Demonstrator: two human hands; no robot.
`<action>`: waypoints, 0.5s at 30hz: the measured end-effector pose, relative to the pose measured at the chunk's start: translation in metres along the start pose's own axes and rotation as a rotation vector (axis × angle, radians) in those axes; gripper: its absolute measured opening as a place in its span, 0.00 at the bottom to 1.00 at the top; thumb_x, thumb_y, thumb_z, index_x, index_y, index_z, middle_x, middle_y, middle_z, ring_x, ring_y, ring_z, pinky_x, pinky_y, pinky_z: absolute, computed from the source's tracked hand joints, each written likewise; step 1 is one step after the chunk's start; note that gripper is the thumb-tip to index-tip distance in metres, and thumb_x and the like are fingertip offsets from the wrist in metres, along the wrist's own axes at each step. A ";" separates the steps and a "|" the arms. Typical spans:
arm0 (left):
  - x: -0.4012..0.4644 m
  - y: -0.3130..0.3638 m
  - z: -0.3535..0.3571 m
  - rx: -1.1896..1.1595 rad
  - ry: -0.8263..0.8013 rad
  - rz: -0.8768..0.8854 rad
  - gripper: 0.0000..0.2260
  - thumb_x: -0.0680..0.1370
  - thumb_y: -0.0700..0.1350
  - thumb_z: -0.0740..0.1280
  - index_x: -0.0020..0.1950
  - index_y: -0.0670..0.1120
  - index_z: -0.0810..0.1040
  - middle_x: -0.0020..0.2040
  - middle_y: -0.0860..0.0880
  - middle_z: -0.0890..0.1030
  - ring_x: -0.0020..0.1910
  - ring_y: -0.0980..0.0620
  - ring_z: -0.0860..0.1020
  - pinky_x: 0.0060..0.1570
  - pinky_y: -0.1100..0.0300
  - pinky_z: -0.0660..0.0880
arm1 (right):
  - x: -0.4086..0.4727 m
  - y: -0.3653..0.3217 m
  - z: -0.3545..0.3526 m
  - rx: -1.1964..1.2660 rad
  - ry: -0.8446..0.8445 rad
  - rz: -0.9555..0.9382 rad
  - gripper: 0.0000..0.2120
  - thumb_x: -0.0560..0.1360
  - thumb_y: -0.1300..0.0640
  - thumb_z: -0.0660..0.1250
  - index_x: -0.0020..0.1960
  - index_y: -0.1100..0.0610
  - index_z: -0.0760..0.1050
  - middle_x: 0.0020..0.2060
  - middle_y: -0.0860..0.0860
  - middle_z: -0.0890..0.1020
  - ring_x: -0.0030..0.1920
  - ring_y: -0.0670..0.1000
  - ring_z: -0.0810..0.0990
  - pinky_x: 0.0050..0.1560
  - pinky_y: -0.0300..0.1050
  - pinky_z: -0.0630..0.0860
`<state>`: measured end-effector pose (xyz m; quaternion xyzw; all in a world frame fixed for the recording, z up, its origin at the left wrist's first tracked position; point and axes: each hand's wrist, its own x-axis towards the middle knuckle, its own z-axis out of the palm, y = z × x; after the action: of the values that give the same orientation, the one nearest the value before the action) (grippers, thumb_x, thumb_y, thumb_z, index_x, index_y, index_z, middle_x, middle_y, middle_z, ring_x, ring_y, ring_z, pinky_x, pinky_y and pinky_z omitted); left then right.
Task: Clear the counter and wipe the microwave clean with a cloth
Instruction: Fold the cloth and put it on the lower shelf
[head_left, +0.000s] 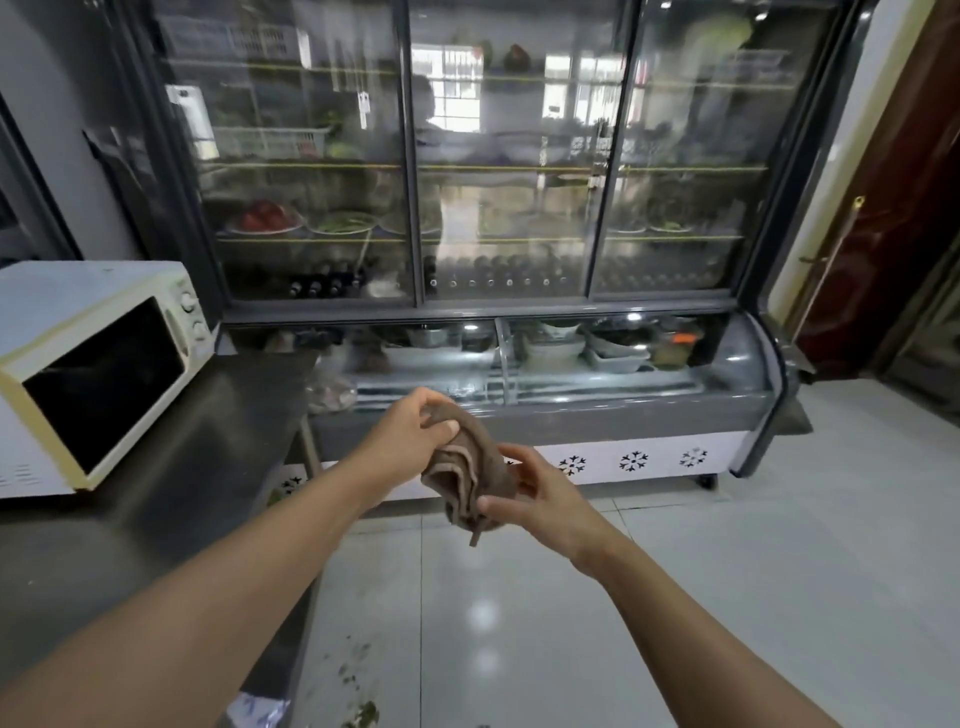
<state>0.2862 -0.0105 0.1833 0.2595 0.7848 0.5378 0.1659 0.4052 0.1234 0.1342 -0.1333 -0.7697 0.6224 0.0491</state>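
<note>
Cloth (470, 470) in both hands' grip

Glass-door display fridge (509, 156) at back, white tile floor (727, 545) w/ glare, dark red door (904, 208) right.

We see bright, even light, window glare on the glass doors (509, 156), floor (727, 571) sheen, bowed edges, slight blur.

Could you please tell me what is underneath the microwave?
The microwave stands on a dark steel counter, whose bare top shows in front of it and to its right. The part of the counter directly beneath the microwave is covered by its body and cannot be seen.
</note>
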 end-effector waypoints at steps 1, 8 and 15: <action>0.011 -0.002 0.000 -0.050 -0.012 -0.016 0.08 0.78 0.37 0.63 0.55 0.46 0.72 0.45 0.46 0.81 0.42 0.50 0.79 0.41 0.59 0.76 | 0.013 0.002 -0.002 -0.022 0.013 0.004 0.26 0.68 0.62 0.74 0.63 0.52 0.69 0.50 0.51 0.81 0.47 0.43 0.81 0.42 0.31 0.76; 0.110 -0.028 -0.016 -0.102 0.072 -0.198 0.12 0.78 0.41 0.65 0.60 0.44 0.68 0.52 0.41 0.79 0.47 0.44 0.80 0.47 0.51 0.77 | 0.119 0.014 -0.050 0.149 0.001 0.133 0.07 0.73 0.63 0.68 0.41 0.63 0.71 0.38 0.60 0.77 0.38 0.56 0.77 0.41 0.49 0.75; 0.200 -0.054 -0.024 -0.107 0.148 -0.357 0.06 0.78 0.41 0.64 0.53 0.43 0.69 0.45 0.42 0.76 0.39 0.47 0.74 0.38 0.55 0.73 | 0.225 0.011 -0.078 0.253 -0.060 0.241 0.11 0.75 0.61 0.67 0.38 0.56 0.66 0.42 0.63 0.73 0.43 0.61 0.73 0.40 0.50 0.72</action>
<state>0.0986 0.0728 0.1459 0.0670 0.7987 0.5585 0.2139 0.2097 0.2588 0.1199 -0.1988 -0.6647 0.7195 -0.0325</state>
